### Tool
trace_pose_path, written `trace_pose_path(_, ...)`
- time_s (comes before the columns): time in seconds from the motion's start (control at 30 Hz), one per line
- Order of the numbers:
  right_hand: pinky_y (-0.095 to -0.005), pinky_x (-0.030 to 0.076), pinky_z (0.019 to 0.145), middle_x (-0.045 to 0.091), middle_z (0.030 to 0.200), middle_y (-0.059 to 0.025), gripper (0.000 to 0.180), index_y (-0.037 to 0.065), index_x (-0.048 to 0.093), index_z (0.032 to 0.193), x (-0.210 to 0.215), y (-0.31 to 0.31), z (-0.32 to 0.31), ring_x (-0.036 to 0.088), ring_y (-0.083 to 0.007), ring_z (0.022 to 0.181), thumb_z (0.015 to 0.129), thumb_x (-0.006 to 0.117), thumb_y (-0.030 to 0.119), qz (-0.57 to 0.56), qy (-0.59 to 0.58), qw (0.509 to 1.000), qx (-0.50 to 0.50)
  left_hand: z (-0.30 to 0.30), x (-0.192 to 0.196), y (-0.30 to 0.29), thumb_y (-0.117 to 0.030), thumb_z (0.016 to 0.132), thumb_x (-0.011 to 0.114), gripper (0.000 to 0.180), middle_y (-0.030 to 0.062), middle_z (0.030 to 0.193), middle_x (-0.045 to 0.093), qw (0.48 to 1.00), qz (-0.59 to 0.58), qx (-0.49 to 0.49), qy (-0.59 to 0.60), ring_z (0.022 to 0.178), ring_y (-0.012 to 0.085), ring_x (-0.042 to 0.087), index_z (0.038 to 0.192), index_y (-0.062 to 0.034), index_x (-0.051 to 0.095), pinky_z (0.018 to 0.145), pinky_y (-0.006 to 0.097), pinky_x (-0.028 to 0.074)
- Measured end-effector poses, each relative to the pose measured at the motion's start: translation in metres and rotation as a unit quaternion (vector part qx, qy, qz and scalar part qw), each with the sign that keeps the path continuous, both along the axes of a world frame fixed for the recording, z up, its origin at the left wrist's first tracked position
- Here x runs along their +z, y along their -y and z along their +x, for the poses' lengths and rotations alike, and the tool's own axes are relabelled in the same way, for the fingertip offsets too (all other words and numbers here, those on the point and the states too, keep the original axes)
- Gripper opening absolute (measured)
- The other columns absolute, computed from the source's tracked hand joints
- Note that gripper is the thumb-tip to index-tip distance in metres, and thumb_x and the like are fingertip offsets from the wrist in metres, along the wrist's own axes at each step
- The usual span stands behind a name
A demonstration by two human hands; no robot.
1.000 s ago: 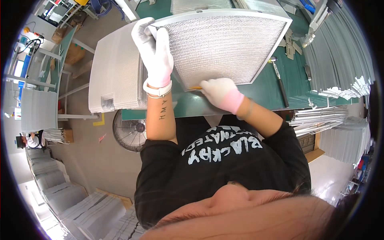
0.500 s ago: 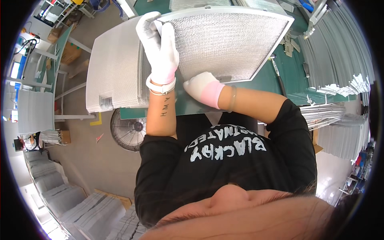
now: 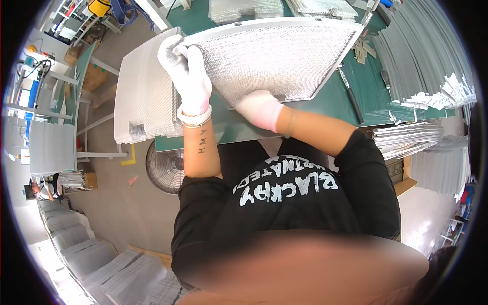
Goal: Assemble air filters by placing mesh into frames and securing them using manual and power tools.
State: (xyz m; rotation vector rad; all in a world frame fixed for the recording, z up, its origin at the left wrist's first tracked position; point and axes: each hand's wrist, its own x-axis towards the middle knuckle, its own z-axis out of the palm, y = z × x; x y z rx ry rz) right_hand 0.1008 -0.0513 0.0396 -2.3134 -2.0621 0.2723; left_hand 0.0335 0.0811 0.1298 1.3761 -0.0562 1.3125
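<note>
A metal mesh filter panel (image 3: 279, 56) in a thin silvery frame stands tilted over the green table, its lower edge toward me. My left hand (image 3: 188, 76), in a white glove with a pink cuff, pinches the frame's upper left corner between thumb and fingers. At the lower edge, my right hand (image 3: 259, 108), gloved alike, is closed against the frame; its fingertips are hidden. Left of the panel, partly behind my left wrist, lies a tall stack of mesh sheets (image 3: 145, 91) with a notch in the near edge.
On the green tabletop (image 3: 325, 109) lie a black-handled hammer (image 3: 352, 99), a dark-handled tool (image 3: 385, 79) and pale brackets (image 3: 362, 51). Long white strips (image 3: 422, 56) are piled at the right. More mesh sheets (image 3: 244, 11) lie at the back. A floor fan (image 3: 165, 168) stands below the table's left edge.
My left hand and the panel have moved left, toward the mesh stack. My right hand stays at the lower edge. The whole view has shifted slightly.
</note>
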Motion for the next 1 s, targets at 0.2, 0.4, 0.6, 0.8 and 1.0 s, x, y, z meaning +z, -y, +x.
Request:
trace_pose_path(0.2,-0.0444,0.056,0.065,0.060,0.088,-0.0151,0.009,0.004,0.057,0.090,0.019,0.047,-0.006,0.067,-0.0332,0.076,0.083,0.056,0.007,0.137,-0.031,0.987,-0.076,-0.011,-0.007,-0.001,0.006,0.094,0.048,0.039,0.0019,0.110,0.047,0.999,0.019,0.013,-0.022,0.092,0.0073,0.044,0.129,-0.0105,0.044,0.086,0.023,0.039)
trace_pose_path(0.4,-0.0402,0.056,0.066,0.060,0.086,-0.0136,0.009,0.005,0.055,0.091,-0.002,0.027,-0.007,0.067,-0.0304,0.077,0.083,0.055,0.008,0.164,-0.025,0.986,-0.028,-0.003,0.002,-0.002,0.006,0.093,0.052,0.039,-0.0023,0.090,0.043,0.999,-0.009,0.029,-0.024,0.075,0.0045,0.038,0.127,-0.0096,0.043,0.070,0.017,0.035)
trace_pose_path(0.6,-0.0412,0.056,0.068,0.063,0.088,-0.0139,0.010,0.005,0.057,0.094,-0.009,0.000,-0.013,0.068,-0.0310,0.080,0.086,0.054,0.011,0.125,-0.043,0.991,-0.034,0.002,-0.001,-0.009,0.004,0.094,0.052,0.039,-0.0038,0.086,0.039,0.998,0.043,0.031,-0.041,0.074,0.0038,0.035,0.129,-0.0098,0.042,0.071,0.018,0.035)
trace_pose_path(0.8,-0.0424,0.057,0.069,0.065,0.096,-0.0152,0.013,0.005,0.061,0.096,0.013,-0.038,-0.043,0.070,-0.0323,0.086,0.089,0.053,0.012,-0.012,-0.049,0.999,-0.009,0.006,-0.001,-0.008,0.002,0.095,0.053,0.038,-0.0037,0.086,0.039,1.000,0.001,0.005,-0.020,0.072,0.0040,0.034,0.129,-0.0105,0.042,0.071,0.018,0.033)
trace_pose_path(1.0,-0.0451,0.055,0.071,0.063,0.094,-0.0164,0.014,0.006,0.059,0.099,-0.005,-0.034,-0.030,0.069,-0.0340,0.085,0.088,0.052,0.010,0.059,-0.062,0.996,0.001,0.005,0.002,-0.005,0.002,0.095,0.053,0.038,-0.0039,0.086,0.039,0.999,-0.011,-0.040,0.003,0.072,0.0040,0.034,0.129,-0.0101,0.042,0.069,0.018,0.033)
